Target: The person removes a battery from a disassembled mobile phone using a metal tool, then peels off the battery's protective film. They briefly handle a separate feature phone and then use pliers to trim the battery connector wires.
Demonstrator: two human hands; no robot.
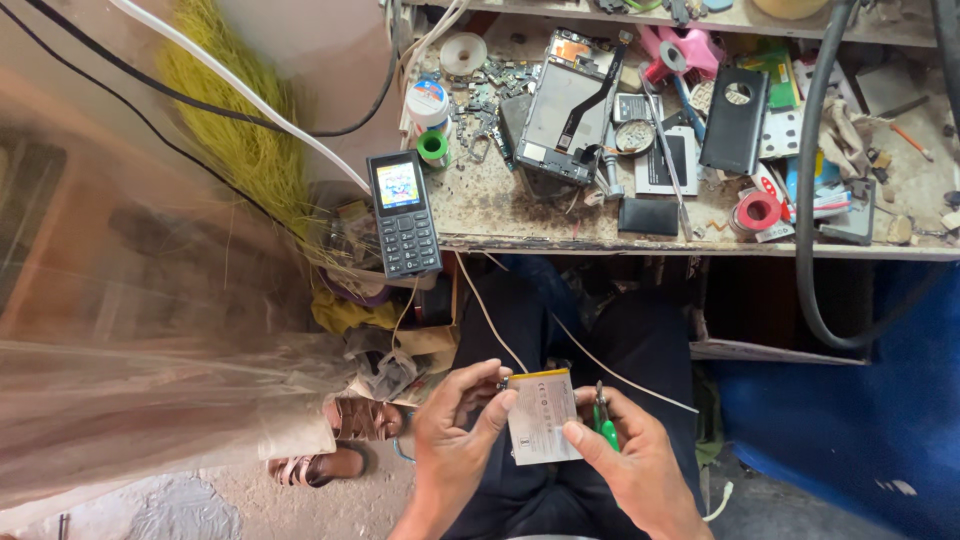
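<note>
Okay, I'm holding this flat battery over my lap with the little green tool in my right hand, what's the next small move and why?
Probably bring the green-handled tool to the battery top edge, where the left hand pinches its connector end; the right hand only steadies the lower corner.

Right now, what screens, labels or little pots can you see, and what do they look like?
Dark keypad phone: bench's left edge, small bright colourful screen lit.
Silver flat battery: between left hand and right hand, grey label, yellow top edge.
White round tub: bench, behind phone, blue-red label.
</note>
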